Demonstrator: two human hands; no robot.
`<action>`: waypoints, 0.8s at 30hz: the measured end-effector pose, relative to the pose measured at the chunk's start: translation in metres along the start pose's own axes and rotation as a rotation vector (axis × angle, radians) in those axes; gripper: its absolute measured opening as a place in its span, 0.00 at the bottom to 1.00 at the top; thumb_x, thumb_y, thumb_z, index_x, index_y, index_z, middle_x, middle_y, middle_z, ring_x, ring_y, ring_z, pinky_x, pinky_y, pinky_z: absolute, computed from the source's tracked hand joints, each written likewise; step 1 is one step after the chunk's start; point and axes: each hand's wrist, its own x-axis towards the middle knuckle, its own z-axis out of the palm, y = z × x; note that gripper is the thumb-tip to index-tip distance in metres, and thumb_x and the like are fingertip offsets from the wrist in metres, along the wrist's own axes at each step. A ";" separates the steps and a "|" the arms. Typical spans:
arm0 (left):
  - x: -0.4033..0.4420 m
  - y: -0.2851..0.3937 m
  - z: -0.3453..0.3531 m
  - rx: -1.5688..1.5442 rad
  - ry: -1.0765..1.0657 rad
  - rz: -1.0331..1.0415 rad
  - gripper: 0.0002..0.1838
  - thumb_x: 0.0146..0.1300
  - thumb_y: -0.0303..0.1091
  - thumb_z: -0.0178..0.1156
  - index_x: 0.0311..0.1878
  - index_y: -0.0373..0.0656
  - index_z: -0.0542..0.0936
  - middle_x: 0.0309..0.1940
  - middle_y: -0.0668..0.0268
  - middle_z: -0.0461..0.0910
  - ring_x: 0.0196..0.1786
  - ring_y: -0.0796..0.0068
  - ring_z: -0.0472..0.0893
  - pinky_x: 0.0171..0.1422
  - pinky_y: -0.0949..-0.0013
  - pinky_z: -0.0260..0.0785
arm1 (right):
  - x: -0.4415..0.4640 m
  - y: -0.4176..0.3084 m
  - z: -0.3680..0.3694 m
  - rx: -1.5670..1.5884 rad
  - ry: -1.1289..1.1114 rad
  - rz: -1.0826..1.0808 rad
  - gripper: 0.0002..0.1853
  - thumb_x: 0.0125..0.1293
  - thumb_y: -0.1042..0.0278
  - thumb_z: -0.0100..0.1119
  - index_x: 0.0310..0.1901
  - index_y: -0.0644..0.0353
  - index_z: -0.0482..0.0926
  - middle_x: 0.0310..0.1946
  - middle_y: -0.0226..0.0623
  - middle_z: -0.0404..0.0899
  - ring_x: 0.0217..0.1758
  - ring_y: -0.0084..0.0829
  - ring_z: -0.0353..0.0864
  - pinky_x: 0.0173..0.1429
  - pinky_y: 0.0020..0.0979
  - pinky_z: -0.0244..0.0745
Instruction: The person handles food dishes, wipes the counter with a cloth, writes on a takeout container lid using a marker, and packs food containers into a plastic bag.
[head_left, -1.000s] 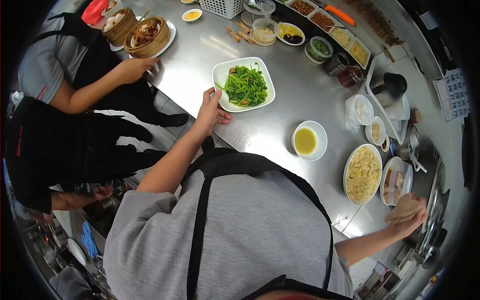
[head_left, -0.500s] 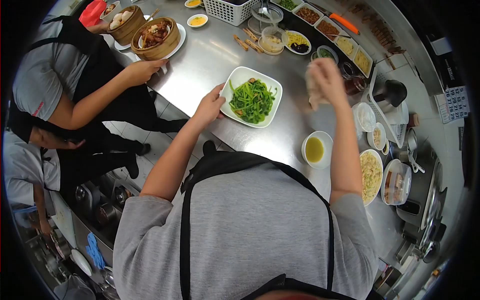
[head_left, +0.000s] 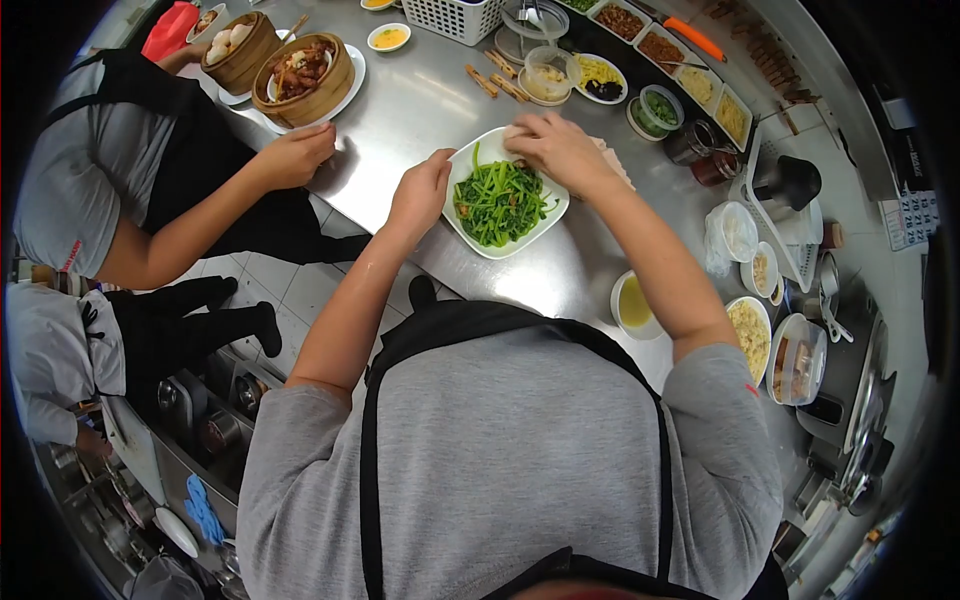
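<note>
At the steel counter (head_left: 400, 110), your greens (head_left: 498, 205) are already in the bowl (head_left: 541, 226); left hand (head_left: 420, 192) pinches its rim, right hand (head_left: 556, 150) pinches a cloth (head_left: 612, 163) there, so rim's probably unfinished.

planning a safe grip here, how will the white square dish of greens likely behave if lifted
The white square dish is probably stiff, judging by its thick-looking, clean-edged rim. Its smooth surface could be slippery. The greens lie in a loose heap, so they would likely shift if it tilts.
</note>
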 end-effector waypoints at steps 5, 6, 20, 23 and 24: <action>0.001 -0.002 0.001 0.032 0.017 0.022 0.14 0.66 0.34 0.45 0.52 0.40 0.72 0.38 0.49 0.79 0.42 0.54 0.79 0.47 0.63 0.69 | -0.011 -0.003 -0.031 0.138 -0.261 0.222 0.08 0.58 0.68 0.53 0.40 0.51 0.77 0.41 0.29 0.69 0.47 0.33 0.72 0.48 0.34 0.70; 0.002 -0.002 0.001 0.028 0.017 0.032 0.14 0.66 0.34 0.46 0.52 0.40 0.72 0.38 0.49 0.79 0.42 0.54 0.79 0.47 0.63 0.69 | -0.016 -0.003 -0.034 0.162 -0.228 0.208 0.08 0.59 0.68 0.52 0.40 0.50 0.77 0.41 0.30 0.69 0.47 0.33 0.72 0.48 0.34 0.70; -0.006 -0.001 0.008 -0.031 0.133 0.029 0.13 0.66 0.33 0.44 0.48 0.38 0.73 0.33 0.48 0.78 0.34 0.52 0.79 0.41 0.59 0.70 | -0.062 -0.072 -0.023 0.038 -0.315 0.361 0.09 0.58 0.70 0.48 0.33 0.63 0.77 0.37 0.42 0.70 0.42 0.42 0.74 0.47 0.39 0.68; -0.021 0.011 0.005 -0.224 -0.012 -0.251 0.13 0.67 0.33 0.42 0.49 0.38 0.70 0.28 0.51 0.78 0.23 0.62 0.79 0.29 0.65 0.72 | -0.064 -0.094 -0.022 0.189 -0.346 0.431 0.11 0.62 0.68 0.46 0.33 0.64 0.77 0.36 0.44 0.69 0.37 0.43 0.74 0.45 0.40 0.69; -0.024 0.008 0.008 -0.328 -0.017 -0.299 0.14 0.67 0.34 0.41 0.51 0.38 0.68 0.27 0.54 0.77 0.20 0.68 0.77 0.24 0.68 0.72 | -0.066 -0.095 -0.021 0.192 -0.344 0.431 0.11 0.62 0.68 0.46 0.33 0.64 0.77 0.36 0.44 0.69 0.37 0.43 0.74 0.45 0.40 0.69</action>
